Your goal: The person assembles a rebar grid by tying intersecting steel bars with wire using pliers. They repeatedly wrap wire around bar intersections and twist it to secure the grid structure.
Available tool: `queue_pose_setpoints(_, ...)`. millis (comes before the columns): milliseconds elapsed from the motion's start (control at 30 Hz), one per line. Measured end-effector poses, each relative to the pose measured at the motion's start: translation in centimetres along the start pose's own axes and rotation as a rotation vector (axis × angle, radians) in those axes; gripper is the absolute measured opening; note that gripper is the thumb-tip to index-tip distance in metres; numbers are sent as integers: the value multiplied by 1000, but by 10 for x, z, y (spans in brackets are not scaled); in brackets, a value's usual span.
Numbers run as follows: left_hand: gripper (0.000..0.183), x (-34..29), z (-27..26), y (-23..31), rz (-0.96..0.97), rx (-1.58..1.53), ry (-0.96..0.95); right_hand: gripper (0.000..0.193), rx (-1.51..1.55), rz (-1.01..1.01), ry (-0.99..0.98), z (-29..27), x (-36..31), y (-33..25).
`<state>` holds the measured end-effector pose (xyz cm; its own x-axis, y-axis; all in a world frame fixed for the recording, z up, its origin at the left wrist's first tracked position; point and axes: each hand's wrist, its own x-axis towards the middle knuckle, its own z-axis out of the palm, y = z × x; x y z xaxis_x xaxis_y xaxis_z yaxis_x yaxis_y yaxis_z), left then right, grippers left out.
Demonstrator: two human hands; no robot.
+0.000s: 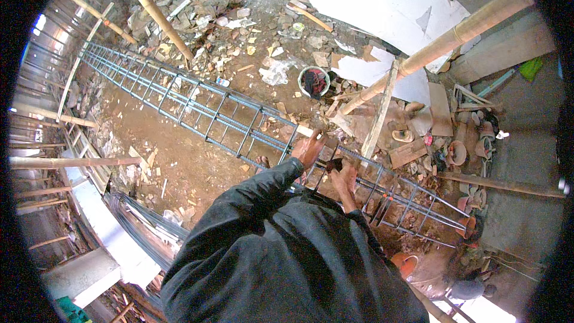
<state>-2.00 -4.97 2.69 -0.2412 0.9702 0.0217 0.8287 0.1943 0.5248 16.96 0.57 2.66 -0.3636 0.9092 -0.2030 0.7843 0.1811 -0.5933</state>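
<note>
Left hand [309,148]: my fingers are clamped on a bar of the long grey steel rebar cage [197,104].
Right hand [345,178]: closed around a small dark tool [333,165] against the cage.
Cage: lying across rubble-strewn brown dirt ground [173,155].

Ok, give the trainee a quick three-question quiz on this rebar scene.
1. True or false: the left hand rests on the rebar cage.
2. What does the right hand touch? A) the round bucket B) a dark small tool at the cage C) a bamboo pole
3. Fill in: the loose bundle of steel bars lies to the person's ____.

Key: 1 true; 2 B; 3 left.
</note>
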Motion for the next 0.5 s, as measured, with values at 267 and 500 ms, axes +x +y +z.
queue_pose_setpoints(267, 48, -6, 2, 1, -11, 30, 17, 28, 56, 12, -116, 0, 4, 2)
queue_pose_setpoints(500, 47, -6, 1, -2, -10, -12, 27, 35, -174, -54, -140, 3, 7, 10)
